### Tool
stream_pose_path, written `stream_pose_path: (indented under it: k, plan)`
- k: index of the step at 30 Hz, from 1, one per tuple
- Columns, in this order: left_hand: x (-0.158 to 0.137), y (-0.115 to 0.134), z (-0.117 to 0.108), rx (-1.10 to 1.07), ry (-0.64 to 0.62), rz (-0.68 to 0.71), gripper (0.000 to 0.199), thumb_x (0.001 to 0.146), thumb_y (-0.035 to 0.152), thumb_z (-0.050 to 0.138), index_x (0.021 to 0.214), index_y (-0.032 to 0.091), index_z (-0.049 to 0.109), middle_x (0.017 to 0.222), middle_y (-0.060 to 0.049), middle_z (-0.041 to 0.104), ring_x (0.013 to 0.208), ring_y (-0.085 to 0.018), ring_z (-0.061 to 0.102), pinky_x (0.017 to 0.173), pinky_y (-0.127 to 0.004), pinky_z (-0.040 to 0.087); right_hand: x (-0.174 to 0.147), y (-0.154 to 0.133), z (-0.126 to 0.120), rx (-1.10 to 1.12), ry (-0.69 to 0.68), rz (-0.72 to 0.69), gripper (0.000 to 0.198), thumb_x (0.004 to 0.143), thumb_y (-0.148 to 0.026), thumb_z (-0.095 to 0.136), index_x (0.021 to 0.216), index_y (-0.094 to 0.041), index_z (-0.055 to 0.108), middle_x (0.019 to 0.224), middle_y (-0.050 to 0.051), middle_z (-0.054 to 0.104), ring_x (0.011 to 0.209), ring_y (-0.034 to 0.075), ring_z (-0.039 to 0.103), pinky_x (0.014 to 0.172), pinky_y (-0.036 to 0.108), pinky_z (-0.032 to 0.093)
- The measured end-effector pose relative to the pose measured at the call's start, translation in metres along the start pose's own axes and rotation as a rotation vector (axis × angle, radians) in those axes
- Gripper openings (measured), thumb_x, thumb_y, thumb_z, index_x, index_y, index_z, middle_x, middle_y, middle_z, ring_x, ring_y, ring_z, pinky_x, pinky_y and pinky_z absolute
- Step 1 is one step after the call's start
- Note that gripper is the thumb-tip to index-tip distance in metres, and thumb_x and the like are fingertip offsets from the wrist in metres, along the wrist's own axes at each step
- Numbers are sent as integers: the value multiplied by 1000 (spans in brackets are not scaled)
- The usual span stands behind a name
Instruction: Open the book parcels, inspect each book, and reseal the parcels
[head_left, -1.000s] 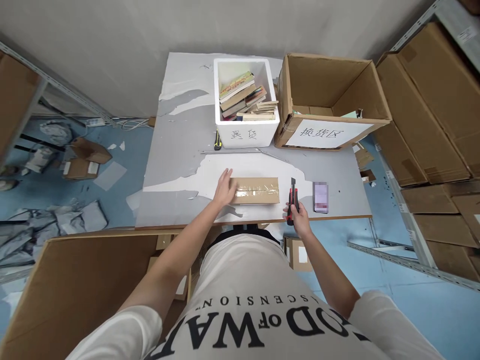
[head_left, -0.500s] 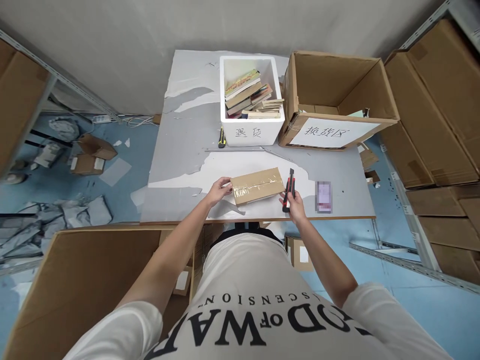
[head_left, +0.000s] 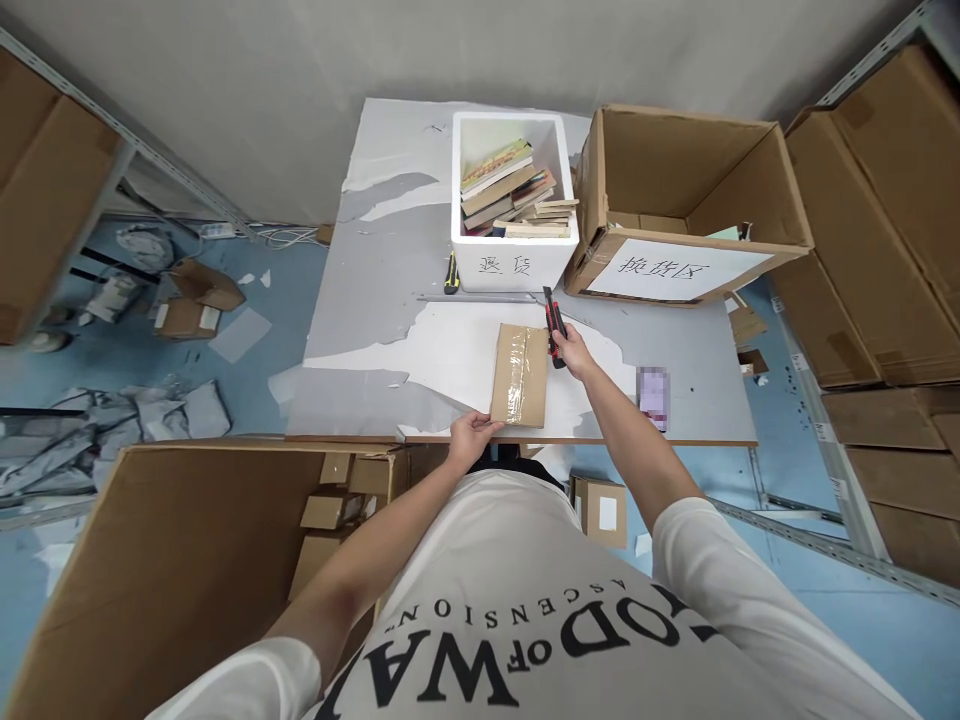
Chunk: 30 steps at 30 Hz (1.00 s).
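Observation:
A small cardboard box (head_left: 520, 376) with clear tape along its middle lies near the table's front edge, its long side pointing away from me. My left hand (head_left: 472, 437) pinches the box's near left corner between thumb and fingers. In my right hand (head_left: 573, 352) is a red and black box cutter (head_left: 554, 326), held beside the far right corner of the box with its tip pointing away from me. Whether the blade is out is too small to tell.
On the table (head_left: 360, 300) stand a white foam box (head_left: 517, 265) of books and a large carton (head_left: 697, 180). A yellow and black cutter (head_left: 451, 273) lies by the foam box, a phone (head_left: 653, 398) to the right. A big carton (head_left: 217, 530) holding small boxes stands at lower left.
The small box has been turned from lying crosswise to lengthwise. My left hand has moved to its near corner, and my right hand with the box cutter has shifted forward and left.

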<state>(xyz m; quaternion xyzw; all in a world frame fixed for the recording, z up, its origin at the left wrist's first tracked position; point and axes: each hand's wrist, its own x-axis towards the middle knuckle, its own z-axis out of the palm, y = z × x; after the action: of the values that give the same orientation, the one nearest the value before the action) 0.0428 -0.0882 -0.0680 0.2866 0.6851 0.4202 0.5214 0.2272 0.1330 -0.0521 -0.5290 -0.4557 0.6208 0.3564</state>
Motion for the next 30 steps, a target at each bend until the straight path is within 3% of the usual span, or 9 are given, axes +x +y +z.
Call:
stream_pose_path:
  k: [5, 9, 12, 15, 17, 21, 23, 26, 30]
  plan:
    - [2, 8, -3, 105, 2, 16, 39, 53, 46, 83, 70, 18, 61, 72, -5, 72, 73, -22, 70, 71, -34, 56, -2, 6, 2, -16, 25, -13, 35, 76, -47, 64, 96, -21, 50, 90, 0, 61, 65, 9, 55, 58, 24, 50]
    - [0, 12, -10, 219, -3, 38, 40, 57, 48, 81, 74, 17, 63, 78, -7, 73, 74, -22, 70, 70, -32, 55, -7, 2, 0, 27, 60, -27, 39, 73, -47, 66, 97, -22, 50, 105, 4, 61, 81, 12, 60, 64, 26, 53]
    - [7, 17, -21, 376, -44, 60, 42, 61, 55, 77, 77, 18, 67, 86, -9, 74, 81, -23, 70, 74, -33, 55, -32, 2, -10, 29, 146, -55, 42, 73, -50, 64, 101, -23, 49, 116, 6, 60, 86, 13, 61, 64, 26, 54]
    - [36, 34, -33, 521, -18, 94, 45, 72, 60, 67, 89, 18, 70, 97, -11, 74, 96, -27, 69, 87, -38, 53, -83, 13, -19, 45, 212, -24, 46, 76, -54, 62, 107, -24, 48, 121, 6, 61, 79, 12, 62, 61, 26, 55]
    - [69, 50, -36, 506, 7, 157, 52, 79, 57, 62, 111, 17, 67, 117, -13, 69, 108, -27, 65, 97, -40, 48, -125, 25, -19, 88, 231, 46, 46, 76, -56, 62, 107, -24, 49, 122, 7, 62, 72, 11, 62, 57, 26, 55]
    - [141, 83, -27, 363, -153, 257, 67, 81, 47, 63, 140, 21, 46, 149, -12, 44, 122, -28, 58, 105, -41, 43, -191, 48, 1, 300, 249, 209, 47, 75, -55, 66, 108, -26, 48, 132, 7, 57, 75, 14, 67, 56, 28, 56]
    - [167, 92, -18, 312, -246, 263, 64, 80, 44, 64, 139, 22, 48, 150, -11, 43, 129, -29, 51, 107, -43, 41, -206, 54, 16, 415, 237, 254, 47, 75, -54, 68, 109, -28, 48, 137, 5, 53, 82, 16, 69, 59, 30, 58]
    - [188, 92, -5, 240, -340, 238, 57, 76, 41, 68, 128, 18, 57, 137, -14, 56, 127, -29, 52, 106, -45, 41, -209, 57, 36, 538, 229, 286, 48, 74, -51, 71, 110, -30, 48, 139, 4, 51, 90, 19, 69, 63, 33, 59]
    - [193, 83, 3, 130, -321, 238, 51, 70, 36, 72, 116, 16, 61, 125, -15, 62, 109, -25, 62, 98, -45, 48, -203, 61, 48, 574, 261, 283, 48, 71, -50, 73, 107, -29, 49, 130, 4, 59, 89, 19, 69, 70, 35, 59]
